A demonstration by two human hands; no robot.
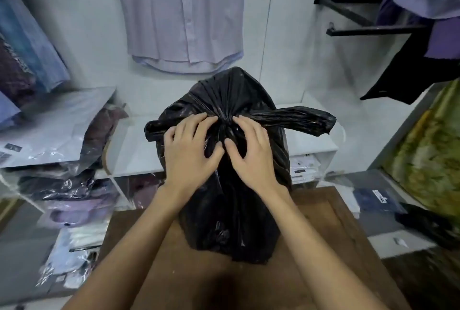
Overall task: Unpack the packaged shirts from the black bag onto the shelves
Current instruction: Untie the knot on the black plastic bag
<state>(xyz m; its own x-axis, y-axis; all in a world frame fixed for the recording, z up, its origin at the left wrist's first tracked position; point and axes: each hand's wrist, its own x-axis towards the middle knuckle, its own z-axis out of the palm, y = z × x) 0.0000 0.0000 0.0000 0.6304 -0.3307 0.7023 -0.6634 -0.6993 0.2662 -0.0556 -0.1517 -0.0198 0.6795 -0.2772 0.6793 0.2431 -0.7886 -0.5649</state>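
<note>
Black bag (224,210) stands knotted shut on the brown wooden surface (174,272), in front of the white shelves (139,145). Both forearms reach forward over it. Left hand (191,150) and right hand (249,152) meet at the knot (225,123), their curled fingertips pinching the gathered plastic there.

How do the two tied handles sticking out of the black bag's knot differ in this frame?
The right handle stretches far out from the knot as a long, full loop; the left handle shows much shorter. The right handle is fully exposed, with the right hand only near its base, while the left hand partly covers the left handle. Both are crinkled black plastic of the same black bag, and both hands' fingers work at the knot.
</note>
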